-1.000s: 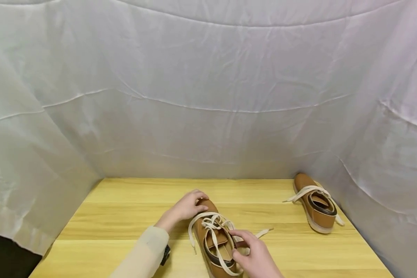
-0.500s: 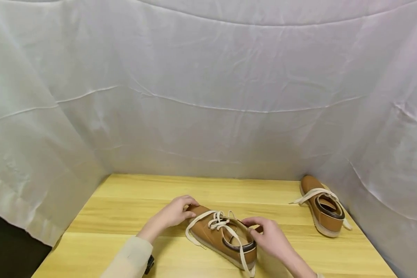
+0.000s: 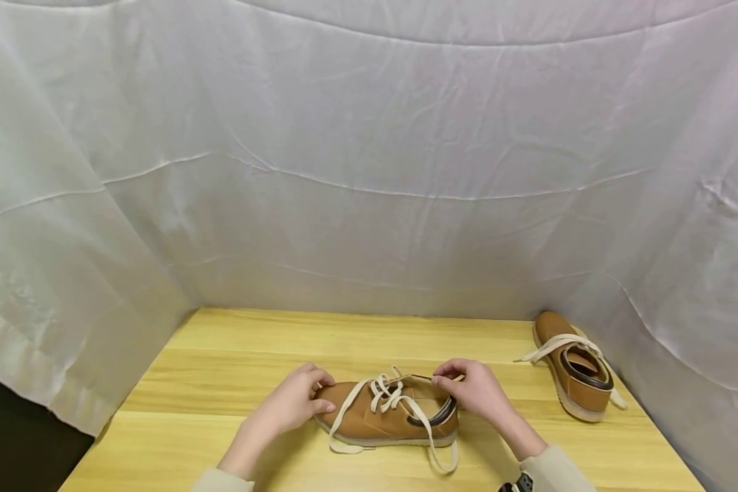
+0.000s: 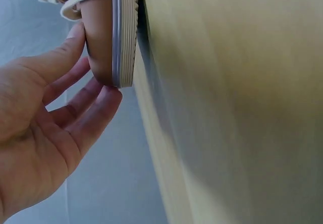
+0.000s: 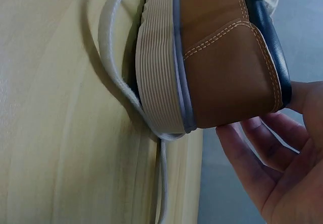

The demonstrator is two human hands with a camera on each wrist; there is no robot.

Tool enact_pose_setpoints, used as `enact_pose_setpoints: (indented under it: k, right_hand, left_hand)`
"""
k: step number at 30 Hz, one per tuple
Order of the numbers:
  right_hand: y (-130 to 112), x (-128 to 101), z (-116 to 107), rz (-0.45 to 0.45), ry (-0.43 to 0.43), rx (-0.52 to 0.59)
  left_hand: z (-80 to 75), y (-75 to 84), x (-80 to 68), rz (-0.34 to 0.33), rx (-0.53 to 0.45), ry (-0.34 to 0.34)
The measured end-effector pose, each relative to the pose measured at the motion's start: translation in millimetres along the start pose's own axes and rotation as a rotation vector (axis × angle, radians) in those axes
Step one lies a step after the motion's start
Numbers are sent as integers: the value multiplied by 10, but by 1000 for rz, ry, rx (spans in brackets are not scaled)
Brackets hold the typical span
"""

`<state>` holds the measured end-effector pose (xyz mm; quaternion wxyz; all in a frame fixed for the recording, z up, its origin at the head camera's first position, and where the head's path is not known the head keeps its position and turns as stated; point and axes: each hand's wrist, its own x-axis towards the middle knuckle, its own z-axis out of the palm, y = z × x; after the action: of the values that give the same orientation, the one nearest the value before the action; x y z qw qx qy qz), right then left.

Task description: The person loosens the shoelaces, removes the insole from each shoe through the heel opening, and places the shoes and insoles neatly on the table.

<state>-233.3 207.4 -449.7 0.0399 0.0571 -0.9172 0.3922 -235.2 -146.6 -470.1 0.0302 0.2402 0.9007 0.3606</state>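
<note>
Two hands, shoe (image 3: pixel 389 412) btwn, toe left

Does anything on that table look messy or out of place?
Yes. The near shoe, held at toe and heel by the left hand and right hand, has loose laces trailing onto the table. The second shoe sits apart by the right cloth wall, pointing another way.

Two shoes (image 3: pixel 386 413) (image 3: pixel 575 375) (brown), one table (image 3: pixel 234 355).
</note>
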Motion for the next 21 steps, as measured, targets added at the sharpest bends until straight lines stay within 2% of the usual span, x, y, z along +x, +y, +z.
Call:
enact_pose_setpoints:
  k: [4, 7, 12, 14, 16, 21]
  right_hand:
    - [35, -3, -17, -15, -19, 15]
    - [38, -24, -43, -69, -31, 35]
    - [-52, -63, -104, -284, -53, 36]
    - [-115, -65, -138, -369, -102, 23]
    - [-169, -50, -163, -414, -179, -5]
    - [-238, 47, -174, -433, -367, -74]
  left_hand:
    - [43, 8, -38, -22, -21, 44]
    - [55, 31, -63, -15, -25, 64]
    - [81, 84, -67, 37, -23, 82]
    - [101, 100, -46, 62, -17, 85]
    - [122, 107, -23, 81, -8, 82]
    - [170, 104, -2, 91, 11, 62]
